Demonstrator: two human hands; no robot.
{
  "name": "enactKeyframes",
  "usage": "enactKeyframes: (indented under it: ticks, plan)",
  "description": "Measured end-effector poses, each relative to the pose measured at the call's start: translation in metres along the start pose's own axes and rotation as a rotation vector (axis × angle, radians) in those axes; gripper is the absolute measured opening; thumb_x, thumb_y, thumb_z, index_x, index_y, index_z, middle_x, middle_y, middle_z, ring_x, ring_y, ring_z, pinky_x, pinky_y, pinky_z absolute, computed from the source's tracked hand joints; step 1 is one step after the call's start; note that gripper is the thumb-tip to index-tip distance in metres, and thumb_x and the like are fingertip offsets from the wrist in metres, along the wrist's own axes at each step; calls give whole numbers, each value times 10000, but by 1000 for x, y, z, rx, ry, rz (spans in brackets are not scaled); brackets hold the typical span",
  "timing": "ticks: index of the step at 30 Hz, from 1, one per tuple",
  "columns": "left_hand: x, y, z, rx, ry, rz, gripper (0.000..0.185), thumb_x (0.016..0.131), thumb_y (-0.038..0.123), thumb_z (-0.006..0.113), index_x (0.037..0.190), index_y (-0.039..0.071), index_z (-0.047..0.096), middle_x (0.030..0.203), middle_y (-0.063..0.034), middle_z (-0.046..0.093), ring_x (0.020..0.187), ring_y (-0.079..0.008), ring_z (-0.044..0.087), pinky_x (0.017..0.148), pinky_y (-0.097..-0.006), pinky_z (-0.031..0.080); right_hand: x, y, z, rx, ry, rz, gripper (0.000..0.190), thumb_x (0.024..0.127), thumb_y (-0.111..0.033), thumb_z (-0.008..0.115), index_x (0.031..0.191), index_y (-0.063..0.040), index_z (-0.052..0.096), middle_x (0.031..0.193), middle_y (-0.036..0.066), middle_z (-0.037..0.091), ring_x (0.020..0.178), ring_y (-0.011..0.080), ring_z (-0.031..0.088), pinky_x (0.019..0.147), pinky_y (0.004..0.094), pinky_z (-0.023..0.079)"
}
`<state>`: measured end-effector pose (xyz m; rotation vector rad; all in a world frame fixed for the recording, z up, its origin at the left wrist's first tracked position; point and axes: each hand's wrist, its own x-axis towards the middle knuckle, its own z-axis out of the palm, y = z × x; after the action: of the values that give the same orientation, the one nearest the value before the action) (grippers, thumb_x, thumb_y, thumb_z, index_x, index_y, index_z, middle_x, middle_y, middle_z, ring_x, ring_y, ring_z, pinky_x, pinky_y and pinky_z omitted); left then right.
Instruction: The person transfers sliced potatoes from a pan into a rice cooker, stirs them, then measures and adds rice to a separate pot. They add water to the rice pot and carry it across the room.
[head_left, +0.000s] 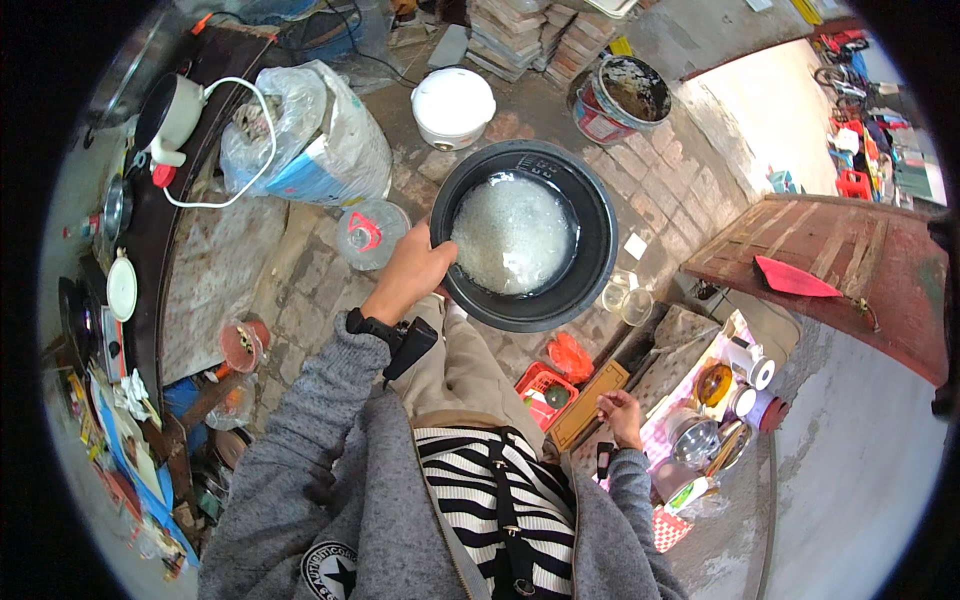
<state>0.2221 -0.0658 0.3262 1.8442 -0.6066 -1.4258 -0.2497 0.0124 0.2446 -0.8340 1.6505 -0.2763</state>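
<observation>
My left hand (415, 271) grips the left rim of a dark rice-cooker inner pot (598, 262), thumb over the edge. Whitish grains that look like rice (510, 236) lie in the pot under clear, shiny water. The pot is held out in front of my legs, over the brick floor. My right hand (621, 417) hangs at the right with loosely curled fingers and no object visible in it. It is beside a yellowish wooden board (589, 405) and a red plastic basket (534, 384) that contains a dark green round item.
Beyond the pot stand a white rice cooker (453, 105) and a dirty paint bucket (589, 112). A large plastic water bottle (356, 255) and a bulging sack (352, 150) are at the left. Glass jars (637, 306) sit on the floor; a cluttered shelf (660, 427) runs along the right.
</observation>
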Motion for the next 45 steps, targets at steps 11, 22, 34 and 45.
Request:
enactKeyframes:
  ticks: [11, 22, 34, 45]
  plan:
    - [28, 24, 12, 122, -157, 18, 236, 749, 113, 519, 918, -49, 552, 705, -116, 607, 543, -202, 599, 478, -316, 472, -19, -1, 24, 47, 72, 116, 80, 846, -45, 645, 869, 22, 609, 714, 28, 607, 579, 97, 550, 518, 230, 442]
    - [55, 9, 3, 130, -132, 112, 290, 744, 129, 535, 892, -117, 580, 726, -213, 632, 608, -285, 643, 560, -380, 507, -30, -13, 43, 57, 103, 128, 97, 859, -73, 650, 886, 11, 608, 728, 28, 619, 592, 92, 561, 525, 222, 455]
    - [60, 23, -17, 39, -165, -1, 289, 763, 105, 507, 953, -107, 558, 767, -152, 629, 595, -229, 636, 461, -351, 530, -30, -18, 61, 47, 92, 180, 95, 859, -76, 647, 886, 5, 603, 729, 30, 620, 590, 94, 561, 516, 219, 452]
    - [87, 40, -40, 127, -98, 188, 305, 751, 134, 547, 980, -67, 568, 781, -180, 644, 727, -266, 638, 665, -366, 493, -30, -13, 65, 54, 108, 193, 117, 856, -92, 653, 898, 6, 606, 725, 29, 614, 585, 98, 559, 508, 227, 448]
